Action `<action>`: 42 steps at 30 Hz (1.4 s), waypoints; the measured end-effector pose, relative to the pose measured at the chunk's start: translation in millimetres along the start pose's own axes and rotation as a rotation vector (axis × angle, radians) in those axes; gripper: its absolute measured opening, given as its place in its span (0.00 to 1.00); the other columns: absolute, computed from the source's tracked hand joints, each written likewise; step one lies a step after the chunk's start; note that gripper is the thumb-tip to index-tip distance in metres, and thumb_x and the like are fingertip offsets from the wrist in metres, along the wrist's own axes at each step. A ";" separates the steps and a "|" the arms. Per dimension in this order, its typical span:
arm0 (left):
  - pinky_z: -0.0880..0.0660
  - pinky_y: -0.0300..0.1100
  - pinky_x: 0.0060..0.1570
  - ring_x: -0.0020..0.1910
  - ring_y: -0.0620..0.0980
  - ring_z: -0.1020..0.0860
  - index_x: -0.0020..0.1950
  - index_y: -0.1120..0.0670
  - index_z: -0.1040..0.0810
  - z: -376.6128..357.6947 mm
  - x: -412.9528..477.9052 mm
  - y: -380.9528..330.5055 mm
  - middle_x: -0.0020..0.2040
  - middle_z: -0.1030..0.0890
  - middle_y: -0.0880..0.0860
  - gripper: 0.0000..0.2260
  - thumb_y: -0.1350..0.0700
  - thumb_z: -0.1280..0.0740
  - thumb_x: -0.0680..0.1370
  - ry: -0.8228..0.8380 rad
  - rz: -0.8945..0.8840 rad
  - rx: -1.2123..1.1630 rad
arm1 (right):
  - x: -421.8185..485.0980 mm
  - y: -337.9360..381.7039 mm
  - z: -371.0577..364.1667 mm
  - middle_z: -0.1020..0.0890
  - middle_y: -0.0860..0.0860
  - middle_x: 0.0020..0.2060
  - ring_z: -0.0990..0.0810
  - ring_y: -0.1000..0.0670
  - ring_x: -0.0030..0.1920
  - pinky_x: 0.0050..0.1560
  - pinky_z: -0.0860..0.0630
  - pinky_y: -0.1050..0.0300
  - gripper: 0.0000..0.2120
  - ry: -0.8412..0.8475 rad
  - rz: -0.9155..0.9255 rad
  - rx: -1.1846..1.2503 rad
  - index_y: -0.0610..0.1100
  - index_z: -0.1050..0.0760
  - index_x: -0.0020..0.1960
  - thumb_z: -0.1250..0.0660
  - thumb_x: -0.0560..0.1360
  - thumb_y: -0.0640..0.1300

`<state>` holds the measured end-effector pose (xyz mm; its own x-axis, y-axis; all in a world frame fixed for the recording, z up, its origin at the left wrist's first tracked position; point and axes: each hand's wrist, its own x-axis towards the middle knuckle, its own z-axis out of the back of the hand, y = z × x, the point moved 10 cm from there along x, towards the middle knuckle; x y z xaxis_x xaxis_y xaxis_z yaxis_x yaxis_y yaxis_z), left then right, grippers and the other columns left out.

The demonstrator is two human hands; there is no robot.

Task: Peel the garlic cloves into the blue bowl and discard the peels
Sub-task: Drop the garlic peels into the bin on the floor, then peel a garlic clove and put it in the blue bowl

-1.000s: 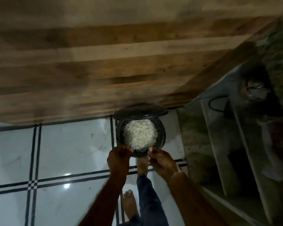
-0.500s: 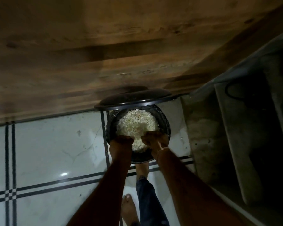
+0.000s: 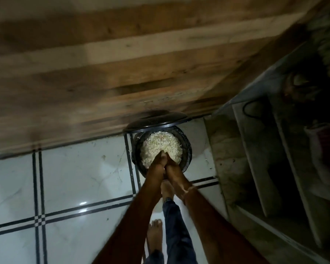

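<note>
At centre, the garlic peels (image 3: 161, 144) are pale cream; the bin (image 3: 187, 149) and its lid (image 3: 156, 120) black. Lower-left floor tiles (image 3: 74, 178) are glossy white, crossed by paired black lines. The wood panel (image 3: 122, 63) across the top is streaky brown; the trouser leg (image 3: 176, 227) dark blue.

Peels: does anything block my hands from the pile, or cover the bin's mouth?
Nothing visible does. The lid is tipped up behind the bin, and the left hand and right hand both touch the peels inside.
</note>
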<state>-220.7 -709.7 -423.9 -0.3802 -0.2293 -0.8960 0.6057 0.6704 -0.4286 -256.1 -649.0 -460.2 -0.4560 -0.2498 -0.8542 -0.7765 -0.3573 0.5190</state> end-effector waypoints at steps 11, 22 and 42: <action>0.31 0.44 0.67 0.69 0.56 0.25 0.70 0.53 0.22 -30.5 -279.0 -60.5 0.70 0.22 0.56 0.16 0.55 0.32 0.82 -0.111 -0.725 0.994 | -320.7 59.4 113.2 0.18 0.58 0.57 0.20 0.61 0.57 0.55 0.26 0.74 0.11 -0.330 0.533 -0.133 0.50 0.21 0.65 0.39 0.87 0.49; 0.26 0.50 0.65 0.68 0.53 0.26 0.72 0.49 0.24 -215.4 -453.9 71.4 0.69 0.23 0.51 0.18 0.50 0.31 0.81 0.398 -1.106 1.261 | -544.7 -32.2 291.0 0.18 0.53 0.52 0.21 0.56 0.51 0.51 0.24 0.55 0.17 -0.860 0.714 -0.247 0.49 0.19 0.59 0.44 0.85 0.56; 0.26 0.41 0.51 0.56 0.51 0.19 0.67 0.52 0.21 -446.2 -547.6 364.4 0.61 0.20 0.53 0.17 0.61 0.30 0.79 0.702 -1.241 1.611 | -677.1 -285.2 573.7 0.20 0.44 0.64 0.20 0.40 0.63 0.59 0.21 0.45 0.18 -1.249 0.399 -0.222 0.44 0.23 0.70 0.33 0.81 0.46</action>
<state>-103.6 -25.0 -37.7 -0.8432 0.5210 -0.1329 -0.3251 -0.6908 -0.6459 24.6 138.4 -47.6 -0.8173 0.5751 -0.0360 -0.4649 -0.6213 0.6308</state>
